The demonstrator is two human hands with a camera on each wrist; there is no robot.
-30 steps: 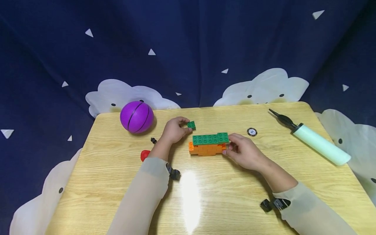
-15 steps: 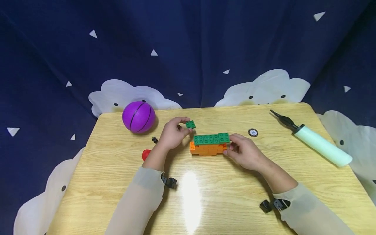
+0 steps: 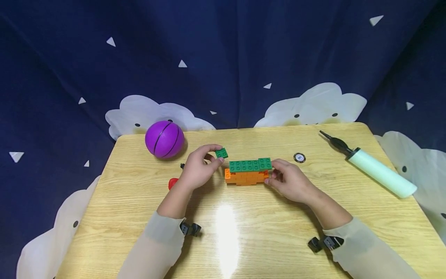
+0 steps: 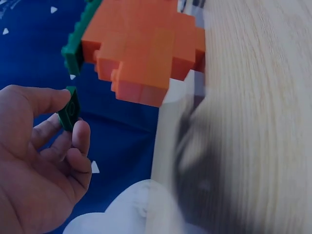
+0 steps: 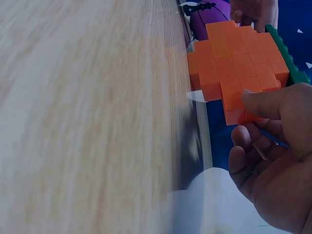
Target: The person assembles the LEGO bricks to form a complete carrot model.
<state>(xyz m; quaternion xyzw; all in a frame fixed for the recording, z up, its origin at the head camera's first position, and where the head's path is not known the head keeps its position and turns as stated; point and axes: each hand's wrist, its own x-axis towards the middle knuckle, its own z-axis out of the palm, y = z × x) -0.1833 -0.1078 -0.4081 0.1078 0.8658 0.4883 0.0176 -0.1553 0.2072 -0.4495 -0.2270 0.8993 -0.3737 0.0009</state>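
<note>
Between thumb and fingers, my left hand (image 3: 198, 168) pinches a small flat green brick (image 3: 221, 153) with studs on top, held just left of a brick build. That build has a stepped body of orange bricks (image 3: 246, 178) topped by a row of green bricks (image 3: 245, 166). At its right end, my right hand (image 3: 292, 180) grips an orange brick with the thumb on the near side. In the left wrist view the small green brick (image 4: 71, 109) is apart from the build, its hollow underside partly showing. The right wrist view shows the thumb pressed on the orange face (image 5: 246, 73).
A purple ball (image 3: 164, 139) sits at the back left. Near my left forearm lie a red object (image 3: 172, 183) and a small black piece (image 3: 182, 166), both partly hidden. Farther right are a poker chip (image 3: 299, 157) and a pale green hand pump (image 3: 379, 170).
My left hand has lifted the small green brick and drawn it a little left and toward me, tilting it. The right hand and the build have stayed in place.
</note>
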